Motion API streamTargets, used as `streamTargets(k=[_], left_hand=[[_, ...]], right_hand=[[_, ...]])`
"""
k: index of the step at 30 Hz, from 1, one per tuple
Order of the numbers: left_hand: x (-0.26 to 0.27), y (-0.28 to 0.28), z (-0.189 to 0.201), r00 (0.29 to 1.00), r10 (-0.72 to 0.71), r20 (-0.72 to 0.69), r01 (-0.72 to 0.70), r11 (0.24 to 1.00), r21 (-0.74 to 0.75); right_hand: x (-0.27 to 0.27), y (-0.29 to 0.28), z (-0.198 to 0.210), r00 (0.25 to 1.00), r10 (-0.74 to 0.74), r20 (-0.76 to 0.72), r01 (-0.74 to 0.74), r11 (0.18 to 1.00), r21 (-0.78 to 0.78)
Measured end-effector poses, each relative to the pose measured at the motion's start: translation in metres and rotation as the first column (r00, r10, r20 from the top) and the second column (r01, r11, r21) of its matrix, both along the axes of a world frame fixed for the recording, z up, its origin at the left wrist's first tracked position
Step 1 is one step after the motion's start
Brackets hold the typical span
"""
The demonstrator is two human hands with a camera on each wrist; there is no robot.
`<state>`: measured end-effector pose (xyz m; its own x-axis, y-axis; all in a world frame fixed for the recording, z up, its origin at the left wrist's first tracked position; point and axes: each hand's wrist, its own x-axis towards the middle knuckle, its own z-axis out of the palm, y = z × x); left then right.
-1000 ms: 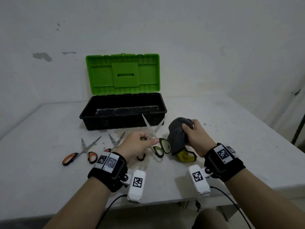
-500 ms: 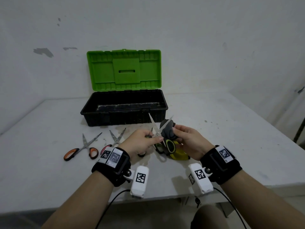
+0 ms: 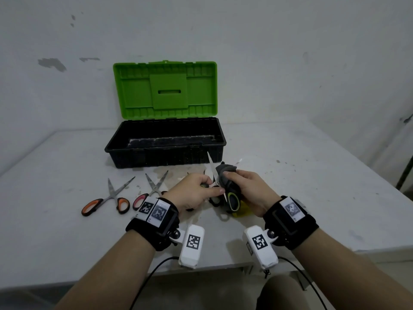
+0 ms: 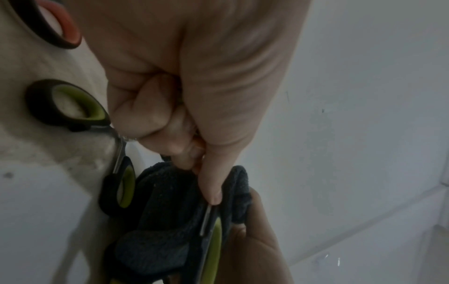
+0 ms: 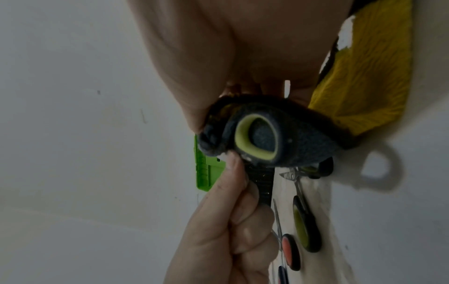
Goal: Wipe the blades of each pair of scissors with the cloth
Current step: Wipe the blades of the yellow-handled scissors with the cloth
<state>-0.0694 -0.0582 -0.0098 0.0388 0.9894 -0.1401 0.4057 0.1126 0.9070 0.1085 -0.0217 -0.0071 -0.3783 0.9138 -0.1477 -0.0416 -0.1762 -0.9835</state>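
1. The worktop is the biggest thing I see; I use the toolbox, open at its back with the green lid up, as my landmark.
2. In front of the toolbox I count four pairs of scissors: one with orange handles to the front left, one with red handles beside it nearer the middle, one with green handles lying under my hands, and the green-handled pair I hold.
3. One cloth, dark grey with a yellow side, sits just front right of the toolbox.
4. My left hand pinches the held scissors near the pivot, fingers curled. My right hand grips the cloth, bunched round one of the spread blades.
5. My judgement: this pair is mid-wipe. Whether any of the three lying pairs is clean I cannot tell, so up to three are left.
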Motion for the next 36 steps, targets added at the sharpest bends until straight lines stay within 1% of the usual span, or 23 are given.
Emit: streamTargets(k=[4,7,9,12,15,18,20,24,27,29,32,33,34,36], left_hand=[[-0.001,0.002,0.002,0.999,0.026,0.034,-0.026,1.0,0.006],[0.0,0.001,0.006,1.0,0.008,-0.027,-0.007,0.999,0.05],[0.001,-0.001,0.008,0.997,-0.016,-0.076,0.022,0.997,0.079],[0.0,-0.003,0.011,0.995,-0.05,-0.091,0.057,0.995,0.082],[0.001,-0.005,0.009,0.993,-0.037,-0.109,0.045,0.997,0.068],[0.002,-0.005,0.007,0.997,-0.021,-0.069,0.025,0.998,0.054],[0.004,-0.005,0.011,0.999,-0.023,-0.036,0.024,0.999,0.044],[0.006,-0.004,0.021,0.999,-0.021,-0.038,0.024,0.996,0.08],[0.006,-0.003,0.025,0.998,-0.027,-0.065,0.033,0.995,0.096],[0.006,-0.003,0.025,0.997,-0.034,-0.075,0.04,0.995,0.088],[0.004,-0.007,0.022,0.995,-0.033,-0.092,0.04,0.997,0.066],[0.002,-0.009,0.021,0.996,-0.031,-0.08,0.036,0.998,0.056],[-0.002,-0.009,0.019,0.997,-0.023,-0.069,0.027,0.998,0.049],[-0.01,-0.009,0.016,0.998,0.002,-0.061,0.001,0.999,0.051]], right_hand=[[0.005,-0.001,0.006,0.999,0.041,-0.027,-0.041,0.999,-0.007],[0.005,-0.002,0.007,0.997,0.068,-0.038,-0.066,0.997,0.047],[0.003,-0.002,0.005,0.998,0.047,-0.047,-0.044,0.997,0.055],[0.0,-0.003,0.003,0.999,0.011,-0.04,-0.01,0.999,0.033],[-0.003,-0.003,0.0,0.999,-0.041,-0.026,0.041,0.999,-0.002],[-0.005,-0.002,0.001,0.997,-0.072,-0.037,0.071,0.997,-0.042],[-0.005,-0.002,0.005,0.994,-0.085,-0.069,0.081,0.995,-0.059],[-0.002,-0.001,0.015,0.981,-0.098,-0.17,0.078,0.99,-0.117],[0.002,0.002,0.021,0.972,-0.125,-0.2,0.103,0.988,-0.115],[0.007,0.006,0.025,0.957,-0.195,-0.215,0.175,0.978,-0.111],[0.02,0.017,0.03,0.889,-0.366,-0.274,0.333,0.929,-0.161],[0.026,0.019,0.031,0.875,-0.389,-0.289,0.354,0.92,-0.168],[0.031,0.019,0.031,0.881,-0.378,-0.285,0.347,0.925,-0.156],[0.035,0.013,0.028,0.924,-0.298,-0.239,0.281,0.954,-0.103]])
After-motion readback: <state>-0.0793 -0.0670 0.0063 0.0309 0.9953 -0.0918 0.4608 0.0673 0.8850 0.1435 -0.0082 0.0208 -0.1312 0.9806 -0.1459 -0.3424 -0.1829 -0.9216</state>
